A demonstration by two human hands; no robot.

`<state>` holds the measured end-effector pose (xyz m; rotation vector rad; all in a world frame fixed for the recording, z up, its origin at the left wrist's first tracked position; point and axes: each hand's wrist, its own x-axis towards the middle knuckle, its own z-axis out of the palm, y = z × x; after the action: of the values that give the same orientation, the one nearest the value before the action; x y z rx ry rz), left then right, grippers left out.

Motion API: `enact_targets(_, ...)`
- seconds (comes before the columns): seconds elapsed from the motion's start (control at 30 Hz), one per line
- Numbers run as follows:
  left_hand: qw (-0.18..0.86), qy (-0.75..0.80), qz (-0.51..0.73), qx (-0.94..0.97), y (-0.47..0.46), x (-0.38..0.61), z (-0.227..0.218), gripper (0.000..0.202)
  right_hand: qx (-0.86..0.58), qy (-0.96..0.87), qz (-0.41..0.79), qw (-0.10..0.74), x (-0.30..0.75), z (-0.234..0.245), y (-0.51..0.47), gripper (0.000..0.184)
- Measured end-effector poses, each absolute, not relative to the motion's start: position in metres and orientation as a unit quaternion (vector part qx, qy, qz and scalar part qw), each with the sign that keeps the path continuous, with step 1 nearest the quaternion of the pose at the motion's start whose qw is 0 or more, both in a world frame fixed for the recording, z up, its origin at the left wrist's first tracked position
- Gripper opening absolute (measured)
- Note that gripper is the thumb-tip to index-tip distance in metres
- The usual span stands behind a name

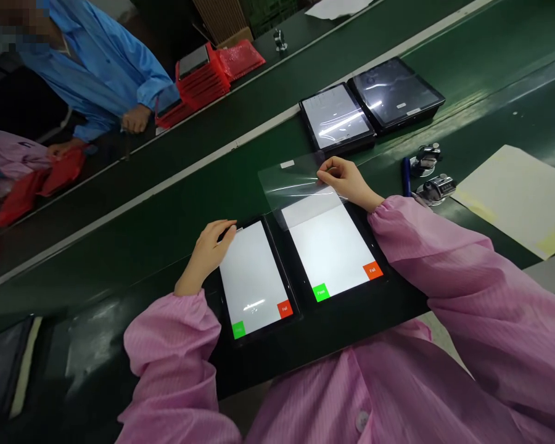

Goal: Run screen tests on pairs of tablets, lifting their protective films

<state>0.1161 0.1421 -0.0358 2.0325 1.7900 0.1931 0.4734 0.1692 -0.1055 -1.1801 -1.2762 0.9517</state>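
Two tablets lie side by side in front of me, their screens lit white with green and red boxes at the bottom. My right hand [345, 179] pinches the edge of a clear screen film [284, 185], which is lifted off the upper part of the right tablet [333, 246]. A small white tab is on the film's far edge. At the top edge of the left tablet [256, 277], my left hand [210, 250] has its thumb and fingers drawn together beside a small white tab. What lies between these fingertips is too small to make out.
Two stacks of tablets [337, 117] stand beyond, on the green bench. To the right are metal tally counters [437, 188], a blue pen [406, 176] and a paper sheet [522, 197]. Across the bench, co-workers handle red bubble pouches [65, 169]. A dark tablet [4, 364] lies at left.
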Motion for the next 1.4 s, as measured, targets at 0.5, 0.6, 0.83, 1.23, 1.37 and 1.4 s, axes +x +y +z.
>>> enact_targets(0.5,0.211,0.576,0.093,0.784,0.153,0.157,-0.041,0.027,-0.538,-0.397,0.364,0.648,0.490,-0.113,0.168,0.046)
enact_targets(0.6,0.208,0.565,0.095,0.793,0.155,0.157,-0.044,0.028,-0.540,-0.381,0.361,0.658,0.489,-0.111,0.165,0.051)
enact_targets(0.83,0.194,0.482,0.097,0.849,0.100,0.111,-0.026,0.023,-0.562,-0.364,0.344,0.658,0.485,-0.102,0.160,0.056)
enact_targets(1.23,0.078,0.459,0.144,0.873,-0.055,0.065,-0.039,0.012,-0.626,-0.368,0.283,0.627,0.472,-0.062,0.151,0.071)
enact_targets(1.37,0.014,0.425,0.164,0.890,-0.028,0.065,-0.031,0.018,-0.649,-0.416,0.187,0.608,0.459,-0.044,0.124,0.076)
enact_targets(1.4,0.006,0.434,0.175,0.884,-0.014,0.065,-0.027,0.019,-0.664,-0.409,0.172,0.602,0.459,-0.041,0.113,0.075)
